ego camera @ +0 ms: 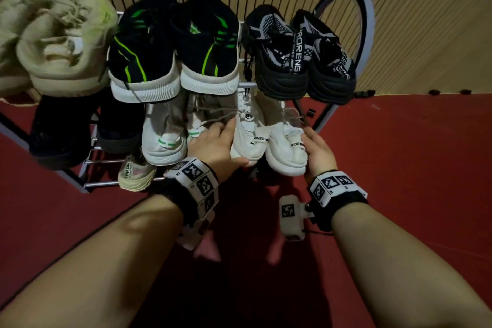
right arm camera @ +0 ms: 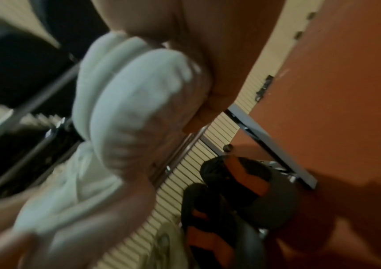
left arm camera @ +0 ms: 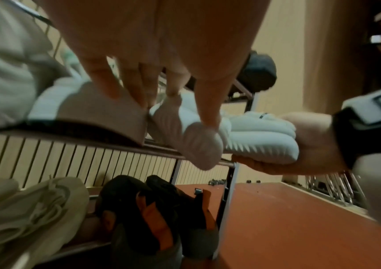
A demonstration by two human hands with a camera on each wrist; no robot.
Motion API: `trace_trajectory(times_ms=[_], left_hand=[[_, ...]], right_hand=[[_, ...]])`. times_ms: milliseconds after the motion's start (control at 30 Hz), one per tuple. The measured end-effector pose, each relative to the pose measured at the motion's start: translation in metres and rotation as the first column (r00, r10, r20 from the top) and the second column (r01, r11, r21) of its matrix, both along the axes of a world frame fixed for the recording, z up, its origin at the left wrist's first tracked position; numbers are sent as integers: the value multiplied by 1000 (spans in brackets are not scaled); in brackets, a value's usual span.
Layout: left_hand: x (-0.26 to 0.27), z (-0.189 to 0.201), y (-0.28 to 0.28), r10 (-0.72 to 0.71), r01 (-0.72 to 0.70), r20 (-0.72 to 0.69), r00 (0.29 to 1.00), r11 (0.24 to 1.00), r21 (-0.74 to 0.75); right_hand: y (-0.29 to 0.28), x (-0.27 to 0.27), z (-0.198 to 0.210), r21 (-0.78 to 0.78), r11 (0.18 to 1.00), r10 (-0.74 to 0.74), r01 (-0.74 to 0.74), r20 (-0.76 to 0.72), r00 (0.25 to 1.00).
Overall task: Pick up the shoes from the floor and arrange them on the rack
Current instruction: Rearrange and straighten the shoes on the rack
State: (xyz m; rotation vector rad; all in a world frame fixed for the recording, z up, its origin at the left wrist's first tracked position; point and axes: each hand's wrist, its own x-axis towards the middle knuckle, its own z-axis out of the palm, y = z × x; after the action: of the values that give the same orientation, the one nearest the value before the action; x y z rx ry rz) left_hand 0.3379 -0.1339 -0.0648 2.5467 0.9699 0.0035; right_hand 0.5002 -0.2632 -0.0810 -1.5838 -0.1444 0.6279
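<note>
Black-and-green knit sneakers and black-and-grey mesh shoes crowd the tier above; beige sneakers sit just beside. On the metal rack's middle tier, each grip is clamped on one white ribbed-sole sneaker: left hand on the left one; right hand on the right one.

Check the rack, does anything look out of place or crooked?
Mostly tidy pairs, heels outward. On the bottom tier, a lone cream shoe pokes out with no mate visible beside it. The two white shoes on the middle tier are in the left hand and right hand.
</note>
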Motion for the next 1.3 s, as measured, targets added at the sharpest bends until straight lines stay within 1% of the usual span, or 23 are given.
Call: trace_trajectory(times_ms=[67, 133, 200, 267, 300, 333, 367, 400, 433, 500, 567, 600, 667, 733, 767, 900, 1000, 1100, 1200, 1233, 1267, 1300], left_hand=[[1, -5, -2, -13, 15, -24, 1000, 997, 76], [5, -9, -2, 4, -2, -24, 1000, 994, 108], [10, -11, -2, 21, -17, -35, 999, 993, 119], [12, -12, -2, 39, -35, -37, 999, 992, 123], [13, -12, -2, 46, -41, -35, 998, 991, 124], [12, -13, -3, 49, -44, -33, 998, 991, 126], [11, -13, -3, 51, -46, -31, 998, 991, 127], [11, -12, -3, 53, -49, -31, 998, 991, 127], [9, -10, -3, 56, -52, -30, 998, 990, 130], [8, -5, -2, 57, -54, -19, 998, 991, 123], [8, 0, 0, 34, -30, -34, 999, 994, 108], [8, 1, 1, 11, -5, -52, 999, 993, 122], [9, 0, 4, -30, 41, -74, 997, 986, 160], [11, -4, 5, -43, 55, -76, 996, 985, 164], [12, -5, 6, -40, 51, -74, 996, 986, 159], [18, -5, 6, -11, 23, -84, 996, 990, 141], [16, -5, 5, -15, 23, -63, 998, 990, 137], [11, -9, 6, -27, 31, -27, 999, 987, 156], [15, -12, 7, -13, 19, -35, 999, 982, 186], [17, -12, 8, -4, 14, -53, 999, 980, 196], [20, -13, 8, 7, 8, -72, 997, 979, 205], [23, -13, 10, 18, 1, -89, 996, 977, 214]], right_hand=[[-3, -2, 1, -120, 993, 26, -13, 107, 994], [-8, -4, -2, -202, 978, 88, -51, 174, 981], [-15, -5, -10, -198, 973, 151, -119, 152, 977], [-22, -7, -19, -162, 959, 257, -235, 132, 957], [-24, -8, -21, -199, 933, 333, -299, 169, 928], [-25, -10, -23, -290, 894, 410, -341, 227, 883], [-26, -10, -25, -374, 858, 471, -352, 297, 831], [-26, -12, -23, -450, 829, 506, -332, 349, 789], [-26, -14, -23, -495, 814, 520, -304, 388, 761], [-25, -16, -22, -512, 821, 509, -251, 461, 727], [-25, -16, -19, -513, 829, 502, -223, 505, 703], [-25, -17, -16, -513, 829, 502, -224, 505, 702], [-25, -17, -15, -476, 849, 471, -228, 488, 735], [-26, -16, -14, -439, 869, 440, -229, 472, 764], [-25, -15, -15, -440, 868, 442, -231, 472, 763], [-24, -9, -13, -507, 817, 512, -274, 418, 750], [-17, -5, -11, -543, 797, 532, -264, 424, 733], [-8, -1, -14, -594, 762, 551, -257, 387, 739], [-3, 5, -17, -718, 676, 583, -165, 384, 716], [-2, 7, -18, -735, 665, 583, -130, 403, 705], [-1, 9, -19, -728, 678, 571, -99, 437, 695], [1, 12, -19, -702, 709, 541, -70, 478, 692]])
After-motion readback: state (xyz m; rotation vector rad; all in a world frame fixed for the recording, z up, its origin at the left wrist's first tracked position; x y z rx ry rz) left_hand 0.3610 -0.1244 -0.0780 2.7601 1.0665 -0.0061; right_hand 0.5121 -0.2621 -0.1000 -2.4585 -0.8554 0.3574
